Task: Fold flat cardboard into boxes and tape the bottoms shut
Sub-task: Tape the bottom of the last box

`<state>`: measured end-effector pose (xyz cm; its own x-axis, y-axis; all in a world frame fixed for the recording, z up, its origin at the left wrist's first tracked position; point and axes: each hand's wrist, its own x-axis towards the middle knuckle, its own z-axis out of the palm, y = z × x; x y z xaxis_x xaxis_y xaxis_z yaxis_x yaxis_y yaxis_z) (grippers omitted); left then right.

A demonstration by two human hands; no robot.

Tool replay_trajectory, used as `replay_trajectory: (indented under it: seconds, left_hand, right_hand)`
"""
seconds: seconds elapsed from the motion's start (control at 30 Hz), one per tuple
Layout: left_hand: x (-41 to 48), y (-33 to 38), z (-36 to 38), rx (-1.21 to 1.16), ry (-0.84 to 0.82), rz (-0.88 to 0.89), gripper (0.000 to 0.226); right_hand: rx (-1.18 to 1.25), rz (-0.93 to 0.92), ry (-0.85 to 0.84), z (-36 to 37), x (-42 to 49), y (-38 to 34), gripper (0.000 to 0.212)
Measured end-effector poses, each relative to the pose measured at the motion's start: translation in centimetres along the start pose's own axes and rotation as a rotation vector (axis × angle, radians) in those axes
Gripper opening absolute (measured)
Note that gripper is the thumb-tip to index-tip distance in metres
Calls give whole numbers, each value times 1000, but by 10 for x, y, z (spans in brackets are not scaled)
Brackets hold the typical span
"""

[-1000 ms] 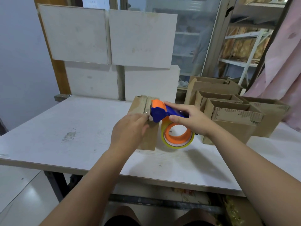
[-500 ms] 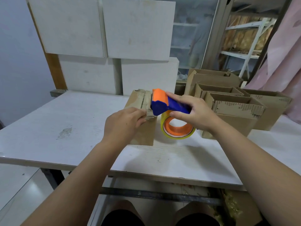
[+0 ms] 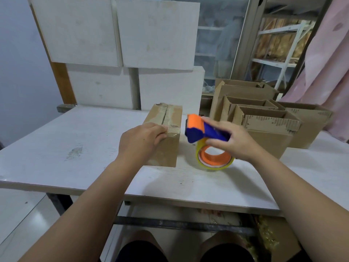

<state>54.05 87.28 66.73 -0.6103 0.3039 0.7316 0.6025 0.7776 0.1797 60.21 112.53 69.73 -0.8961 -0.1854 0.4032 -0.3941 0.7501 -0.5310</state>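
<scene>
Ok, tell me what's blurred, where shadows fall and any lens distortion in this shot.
Head view: the tape dispenser and right hand are smeared by motion, while the left hand on the box is sharper; faint soft shadows fall on the table beneath both forearms; the wide lens bows the table's near edge.

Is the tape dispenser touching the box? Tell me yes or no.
No, the tape dispenser is held beside the cardboard box, with a gap between them.
</scene>
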Motion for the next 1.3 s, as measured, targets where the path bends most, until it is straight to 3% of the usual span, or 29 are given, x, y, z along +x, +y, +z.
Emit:
replay_trajectory:
  seconds: [0.13, 0.23, 0.3, 0.37, 0.47, 0.67, 0.87, 1.03, 1.1, 1.2, 1.3]
  left_hand:
    - [-1, 0, 0, 1, 38, 21, 6]
    - [-3, 0, -2, -14, 17, 12, 7]
    - [-3, 1, -4, -15, 11, 4, 10]
    - [-1, 3, -5, -10, -34, -40, 17]
    - [2, 1, -7, -6, -112, -96, 26]
    - [0, -1, -7, -41, -72, -46, 20]
    - [1, 3, -8, -24, -83, -55, 22]
    - [-1, 6, -9, 41, -67, 8, 20]
    - [0, 12, -11, 120, -93, 68, 32]
    - [13, 27, -14, 292, -288, 85, 69]
    - [14, 33, -5, 225, -238, 330, 72]
  right_hand:
    - [-87, -15, 21, -7, 1, -2, 57]
    - [279, 20, 132, -20, -3, -2, 54]
    - [340, 19, 162, -23, -7, 0, 54]
    - [256, 26, 105, -21, -10, 0, 55]
    - [-148, 9, -61, -14, -15, 10, 60]
    - [-219, 12, -64, -16, -16, 10, 55]
    - [-372, -2, -219, -22, 0, -4, 59]
    - [-343, 64, -339, -25, 16, -22, 52]
    - [-339, 78, -363, -24, 22, -26, 50]
    - [-389, 103, -393, -24, 33, -33, 50]
    - [-419, 126, -454, -31, 43, -43, 42]
